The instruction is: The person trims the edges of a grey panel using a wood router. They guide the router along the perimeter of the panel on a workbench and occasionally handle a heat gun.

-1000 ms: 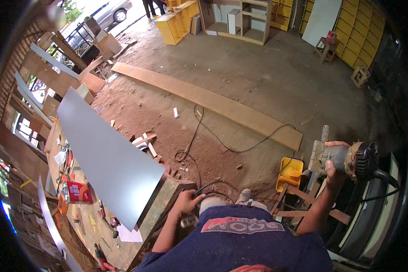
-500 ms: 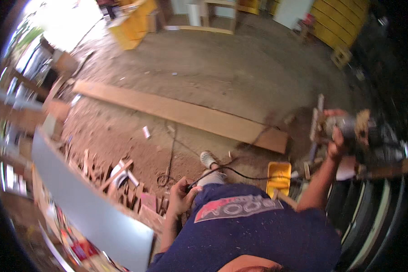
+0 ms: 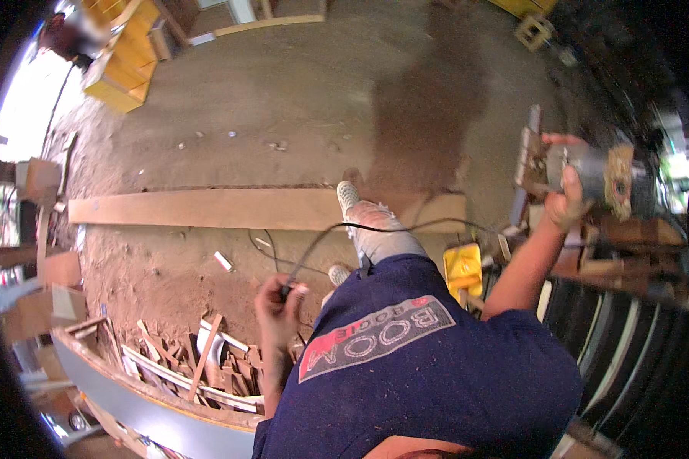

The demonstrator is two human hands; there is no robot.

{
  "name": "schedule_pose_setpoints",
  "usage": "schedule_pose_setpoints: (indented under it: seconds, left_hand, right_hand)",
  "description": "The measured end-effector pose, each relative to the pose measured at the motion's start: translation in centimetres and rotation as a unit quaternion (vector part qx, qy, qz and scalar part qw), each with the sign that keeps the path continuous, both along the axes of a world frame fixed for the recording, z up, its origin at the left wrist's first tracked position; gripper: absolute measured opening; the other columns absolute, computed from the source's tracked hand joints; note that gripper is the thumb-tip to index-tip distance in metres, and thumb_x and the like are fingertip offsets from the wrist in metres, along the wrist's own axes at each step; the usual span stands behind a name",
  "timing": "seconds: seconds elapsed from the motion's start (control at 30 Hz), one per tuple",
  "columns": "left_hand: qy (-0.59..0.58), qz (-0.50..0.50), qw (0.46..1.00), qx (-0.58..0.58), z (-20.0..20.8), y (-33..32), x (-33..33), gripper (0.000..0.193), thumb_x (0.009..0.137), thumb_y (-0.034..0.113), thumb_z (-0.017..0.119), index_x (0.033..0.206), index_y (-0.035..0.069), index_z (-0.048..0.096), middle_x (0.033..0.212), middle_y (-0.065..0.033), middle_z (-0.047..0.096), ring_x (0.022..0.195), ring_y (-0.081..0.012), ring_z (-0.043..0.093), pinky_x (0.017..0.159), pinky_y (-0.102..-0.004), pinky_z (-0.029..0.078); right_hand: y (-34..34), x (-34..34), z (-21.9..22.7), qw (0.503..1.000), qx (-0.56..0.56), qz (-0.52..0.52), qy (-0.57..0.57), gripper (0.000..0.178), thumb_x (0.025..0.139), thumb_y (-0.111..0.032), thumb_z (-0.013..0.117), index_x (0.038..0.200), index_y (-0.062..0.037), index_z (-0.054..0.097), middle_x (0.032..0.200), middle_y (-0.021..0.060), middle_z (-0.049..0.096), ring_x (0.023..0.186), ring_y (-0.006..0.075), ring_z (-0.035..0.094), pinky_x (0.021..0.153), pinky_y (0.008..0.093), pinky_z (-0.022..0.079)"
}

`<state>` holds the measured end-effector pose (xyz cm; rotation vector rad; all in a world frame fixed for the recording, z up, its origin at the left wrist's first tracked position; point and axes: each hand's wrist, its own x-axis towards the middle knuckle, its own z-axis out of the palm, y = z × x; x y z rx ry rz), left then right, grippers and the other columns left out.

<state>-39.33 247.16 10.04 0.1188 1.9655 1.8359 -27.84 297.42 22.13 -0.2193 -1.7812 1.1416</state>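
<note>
My left hand (image 3: 277, 304) pinches a black power cord (image 3: 383, 229), its fingers closed in front of my waist. From there the cord arcs across my legs toward the right; a further loop hangs below. Out to the right, my right hand (image 3: 565, 200) is wrapped round a power tool (image 3: 586, 164) with a grey rounded body and a flat, plate-like part on its left side. Its exact kind I cannot make out. A long, flat wooden board (image 3: 230, 209) lies across the dirt floor, and one of my shoes (image 3: 347, 196) is over it.
Scrap wood (image 3: 233, 367) is heaped at lower left, behind a grey panel (image 3: 153, 413). A yellow container (image 3: 464, 269) sits near my right leg. Dark slats (image 3: 605, 352) stand at lower right. A yellow cabinet (image 3: 122, 73) and another person (image 3: 61, 38) are at far left.
My view has turned, and the board now lies nearly level across it. One foot has come forward over the board. My left hand has risen with the cord; the right still holds the tool.
</note>
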Motion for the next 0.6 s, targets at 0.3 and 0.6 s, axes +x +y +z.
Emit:
schedule_pose_setpoints:
  seconds: [0.3,0.6]
  left_hand:
    - [0.055,0.053,0.997,0.018,6.7,7.5,-19.7,0.017,0.100,0.010,0.080,0.106,0.001,0.068,0.085,0.0010,0.067,0.082,-0.0060,0.058,0.071,-0.0258,0.048]
    - [0.172,0.125,0.973,-0.090,11.6,9.2,-35.8,0.032,0.100,0.031,0.083,0.096,0.004,0.066,0.071,-0.0072,0.062,0.064,-0.0121,0.052,0.060,-0.0336,0.044]
  right_hand:
    - [10.6,-26.8,-4.1,0.970,-0.078,0.230,0.019,0.068,0.089,-0.039,0.065,0.140,0.0047,0.055,0.136,0.0211,0.063,0.130,0.0367,0.061,0.116,0.0510,0.045]
    - [5.6,-58.2,-0.3,0.917,-0.064,0.394,0.011,0.066,0.092,-0.043,0.069,0.135,0.0053,0.056,0.129,0.0194,0.066,0.125,0.0346,0.063,0.114,0.0493,0.046]
